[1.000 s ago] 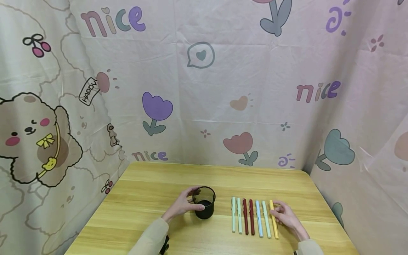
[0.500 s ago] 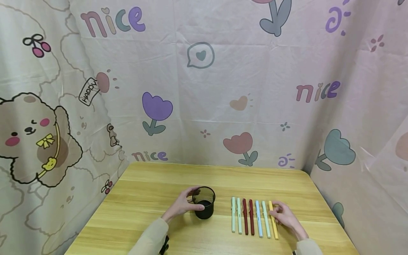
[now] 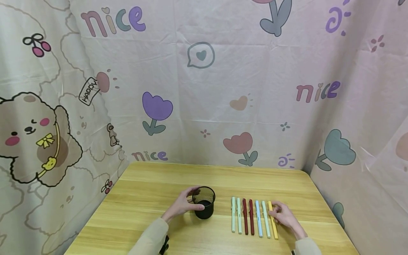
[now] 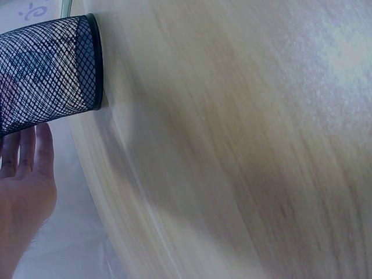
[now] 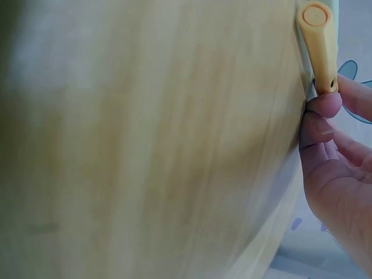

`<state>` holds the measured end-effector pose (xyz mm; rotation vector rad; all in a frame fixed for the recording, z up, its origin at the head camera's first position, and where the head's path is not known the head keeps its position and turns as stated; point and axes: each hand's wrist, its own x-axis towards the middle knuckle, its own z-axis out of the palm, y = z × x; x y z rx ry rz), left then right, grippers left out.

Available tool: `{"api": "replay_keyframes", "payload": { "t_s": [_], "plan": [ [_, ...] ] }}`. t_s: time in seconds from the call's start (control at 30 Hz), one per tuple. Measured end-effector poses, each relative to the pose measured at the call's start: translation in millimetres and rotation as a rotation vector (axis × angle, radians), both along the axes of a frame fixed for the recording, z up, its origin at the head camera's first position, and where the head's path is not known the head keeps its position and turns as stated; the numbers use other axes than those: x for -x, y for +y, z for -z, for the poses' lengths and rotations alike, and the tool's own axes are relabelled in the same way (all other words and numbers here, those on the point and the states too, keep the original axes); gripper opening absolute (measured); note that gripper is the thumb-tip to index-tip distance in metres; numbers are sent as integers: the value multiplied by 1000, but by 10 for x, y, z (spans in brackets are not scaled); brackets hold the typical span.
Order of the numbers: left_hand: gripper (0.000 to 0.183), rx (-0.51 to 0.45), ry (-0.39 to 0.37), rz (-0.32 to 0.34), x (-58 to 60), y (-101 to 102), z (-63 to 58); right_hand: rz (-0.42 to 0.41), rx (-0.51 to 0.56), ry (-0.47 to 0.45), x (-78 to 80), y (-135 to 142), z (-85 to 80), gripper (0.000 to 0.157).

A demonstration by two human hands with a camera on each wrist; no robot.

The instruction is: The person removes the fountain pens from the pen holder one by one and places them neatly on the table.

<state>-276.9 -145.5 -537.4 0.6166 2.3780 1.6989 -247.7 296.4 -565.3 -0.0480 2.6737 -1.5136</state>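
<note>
My left hand (image 3: 181,206) holds a black mesh pen holder (image 3: 204,213) upright on the table, thumb across its near side and fingers behind it. In the left wrist view the mesh wall of the pen holder (image 4: 49,72) shows, with fingers curving around its far side. On the right, my right hand (image 3: 285,216) pinches a yellow pen (image 3: 275,230) at the end of a row of pens. Seen from the right wrist, the yellow pen's round end (image 5: 315,16) points toward the camera, with thumb and fingertips against its barrel.
Left of the yellow pen lie a light green pen (image 3: 266,221), a light blue pen (image 3: 259,221), two dark red pens (image 3: 251,219) and two more pale green pens (image 3: 233,217), all roughly parallel. A printed cloth (image 3: 204,106) surrounds the wooden table (image 3: 153,184).
The right hand and the upper end of the yellow pen have shifted slightly left, toward the row. The left hand and pen holder stay put.
</note>
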Motion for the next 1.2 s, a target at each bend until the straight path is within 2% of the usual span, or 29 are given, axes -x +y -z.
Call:
{"api": "replay_keyframes", "payload": {
  "t_s": [0.3,0.8,1.2],
  "plan": [
    [82,9,-10,-6,-13,10,-20,-55,12,-2,0,51,17,57],
    [85,0,-10,-3,0,-2,1,-13,-26,-12,4,43,6,58],
    [86,16,5,-1,-2,9,1,-77,-16,-12,36,105,16,62]
  ]
}}
